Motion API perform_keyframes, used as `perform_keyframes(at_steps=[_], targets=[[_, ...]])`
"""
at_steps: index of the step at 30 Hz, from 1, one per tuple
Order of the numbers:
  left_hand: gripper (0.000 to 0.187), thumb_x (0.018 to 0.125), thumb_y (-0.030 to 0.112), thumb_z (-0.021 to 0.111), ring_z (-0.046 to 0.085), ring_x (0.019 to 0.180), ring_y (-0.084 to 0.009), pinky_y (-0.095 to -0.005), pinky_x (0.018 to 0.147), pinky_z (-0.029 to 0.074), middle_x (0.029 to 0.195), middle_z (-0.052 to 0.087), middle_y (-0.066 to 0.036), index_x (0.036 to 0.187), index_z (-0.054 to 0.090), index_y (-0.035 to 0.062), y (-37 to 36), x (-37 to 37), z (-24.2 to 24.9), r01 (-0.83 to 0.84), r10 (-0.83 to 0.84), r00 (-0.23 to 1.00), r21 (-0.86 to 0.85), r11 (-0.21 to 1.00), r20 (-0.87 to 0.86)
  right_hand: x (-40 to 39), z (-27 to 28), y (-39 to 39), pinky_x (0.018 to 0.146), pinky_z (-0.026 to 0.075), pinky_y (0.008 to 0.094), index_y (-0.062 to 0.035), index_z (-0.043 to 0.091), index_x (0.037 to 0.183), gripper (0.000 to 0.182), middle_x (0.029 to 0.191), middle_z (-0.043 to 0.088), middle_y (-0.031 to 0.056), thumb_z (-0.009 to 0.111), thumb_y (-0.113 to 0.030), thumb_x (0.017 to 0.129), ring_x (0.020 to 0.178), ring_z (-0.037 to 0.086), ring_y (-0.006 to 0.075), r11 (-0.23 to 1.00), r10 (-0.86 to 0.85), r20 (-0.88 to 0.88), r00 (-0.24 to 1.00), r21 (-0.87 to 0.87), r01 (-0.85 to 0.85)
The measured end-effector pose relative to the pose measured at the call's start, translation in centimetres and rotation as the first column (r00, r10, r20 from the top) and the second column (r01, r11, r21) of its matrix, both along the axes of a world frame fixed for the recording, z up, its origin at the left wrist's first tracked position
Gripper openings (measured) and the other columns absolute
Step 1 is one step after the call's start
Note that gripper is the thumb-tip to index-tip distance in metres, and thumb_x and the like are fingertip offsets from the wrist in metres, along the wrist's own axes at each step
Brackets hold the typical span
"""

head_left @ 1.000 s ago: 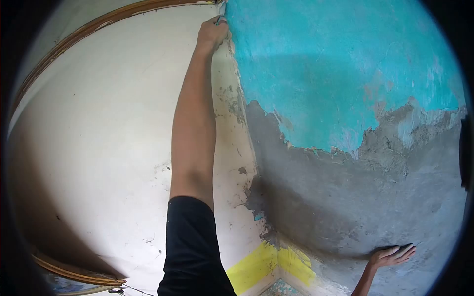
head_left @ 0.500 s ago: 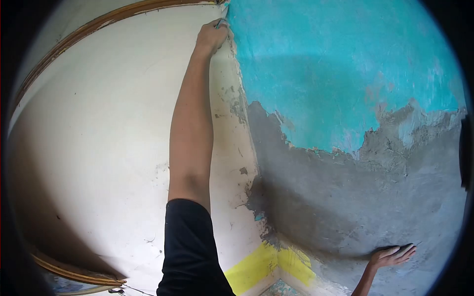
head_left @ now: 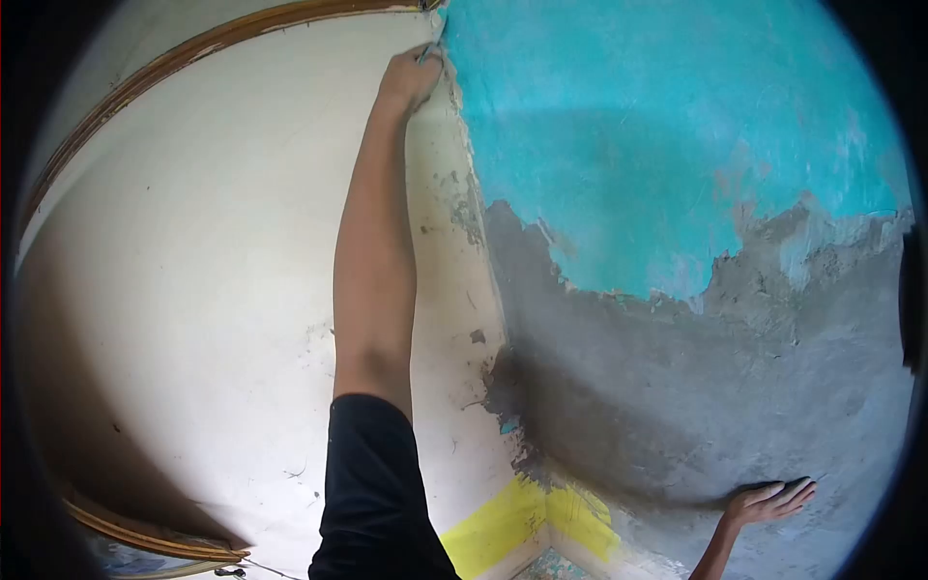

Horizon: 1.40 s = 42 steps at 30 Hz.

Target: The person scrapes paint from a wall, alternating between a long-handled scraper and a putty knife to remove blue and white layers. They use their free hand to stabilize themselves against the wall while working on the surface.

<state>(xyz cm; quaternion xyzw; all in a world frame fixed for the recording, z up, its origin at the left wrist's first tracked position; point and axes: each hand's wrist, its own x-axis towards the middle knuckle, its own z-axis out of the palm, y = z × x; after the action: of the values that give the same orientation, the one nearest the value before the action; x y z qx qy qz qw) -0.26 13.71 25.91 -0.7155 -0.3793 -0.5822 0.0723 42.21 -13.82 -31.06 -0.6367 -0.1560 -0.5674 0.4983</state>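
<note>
My left hand point(head_left: 411, 77) is raised high at the corner between two walls, its fingers wrapped round a small tool. The tool's thin blade point(head_left: 443, 26) points up along the ragged edge of the turquoise paint point(head_left: 599, 145); most of its handle is hidden in the fist. Low on the right, my right hand point(head_left: 770, 501) lies flat against the bare grey plaster point(head_left: 677, 387), fingers stretched to the right, holding nothing.
A cream wall point(head_left: 222, 271) fills the left side, with a curved-looking brown wooden trim point(head_left: 184, 60) above. Lower left is another wooden frame edge point(head_left: 155, 538). A yellow band point(head_left: 498, 527) crosses the lower corner. A dark object point(head_left: 911, 300) stands at the right edge.
My left hand has shifted slightly down and left with the tool. My right hand remains in place on the plaster.
</note>
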Motion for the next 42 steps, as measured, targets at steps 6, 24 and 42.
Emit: perform_keyframes(at_steps=[6, 24, 42], targets=[[0.043, 0.091, 0.034, 0.051, 0.051, 0.049, -0.0144, -0.0332, 0.044, 0.041, 0.067, 0.061, -0.007, 0.127, 0.063, 0.0138, 1.0, -0.1, 0.9, -0.030, 0.030, 0.999, -0.014, 0.999, 0.027, 0.0, -0.1, 0.1, 0.115, 0.020, 0.0523, 0.0059, 0.045, 0.139, 0.053, 0.147, 0.040, 0.0229, 0.034, -0.030, 0.102, 0.139, 0.033, 0.0397, 1.000, -0.009, -0.010, 1.000, -0.016, 0.009], [0.043, 0.097, 0.035, 0.048, 0.062, 0.110, -0.0366, -0.0376, 0.094, 0.047, 0.113, 0.065, -0.026, 0.131, 0.058, 0.0098, -0.7, -0.7, -16.4, -0.054, 0.054, 0.998, -0.013, 0.998, 0.029, -0.3, 0.0, -0.3, 0.114, 0.019, 0.0516, 0.0047, 0.045, 0.140, 0.053, 0.148, 0.039, 0.0222, 0.035, -0.030, 0.101, 0.140, 0.031, 0.0389, 0.999, 0.041, 0.010, 0.999, -0.007, -0.041], [0.043, 0.096, 0.034, 0.053, 0.064, 0.091, -0.0284, -0.0361, 0.085, 0.050, 0.097, 0.067, -0.019, 0.129, 0.060, 0.0086, 2.7, -2.6, -13.6, -0.004, 0.007, 1.000, 0.116, 0.993, -0.022, -0.1, 0.3, 0.0, 0.114, 0.020, 0.0532, 0.0061, 0.046, 0.137, 0.054, 0.147, 0.040, 0.0243, 0.035, -0.031, 0.101, 0.139, 0.033, 0.0415, 0.999, 0.040, 0.030, 0.999, 0.006, -0.041]])
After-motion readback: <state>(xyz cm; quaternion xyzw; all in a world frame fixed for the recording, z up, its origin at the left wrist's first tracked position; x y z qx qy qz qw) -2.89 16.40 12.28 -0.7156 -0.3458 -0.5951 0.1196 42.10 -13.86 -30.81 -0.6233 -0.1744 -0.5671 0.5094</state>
